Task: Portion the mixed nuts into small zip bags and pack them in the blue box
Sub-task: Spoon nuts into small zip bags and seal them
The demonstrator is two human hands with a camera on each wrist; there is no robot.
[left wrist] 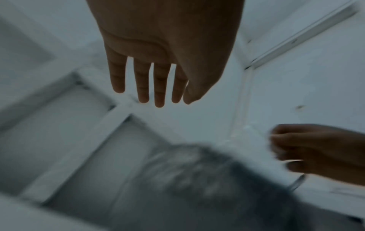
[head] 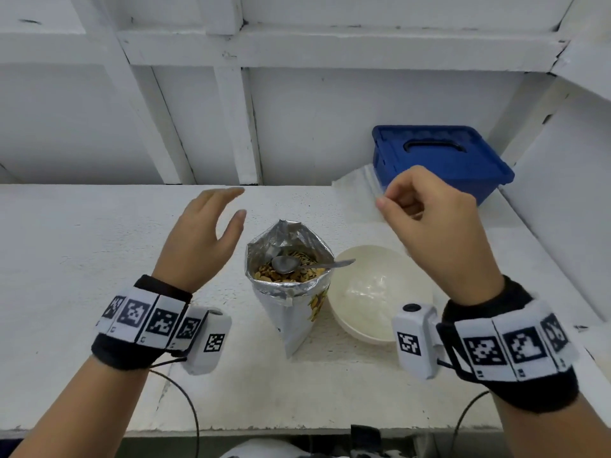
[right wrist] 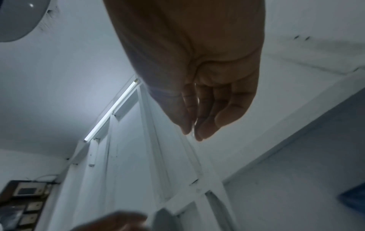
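Item: foil nut pouch [head: 291,285], standing open at mid-counter, taken as the reference point. Mixed nuts [head: 281,276] lay inside it, with a metal spoon [head: 287,264] resting bowl-down on them and its handle reaching over the rim toward the right.

Item: white bowl [head: 380,292], just beside the pouch on its right, holding what looked like clear plastic, possibly zip bags; not certain.

Item: blue box [head: 439,160], behind and right of the pouch, lid on.

Item: left hand [head: 205,233], raised left of the pouch, fingers straight and spread, holding nothing.

Item: right hand [head: 429,219], raised behind and right of the pouch, fingertips drawn to the thumb, seemingly pinching a thin clear film; what it held could not be told for sure.

Risks, judged: the tall pouch could tip if either hand brushed it or the overhanging spoon handle, spilling nuts. Slippery film could drop from so light a pinch.
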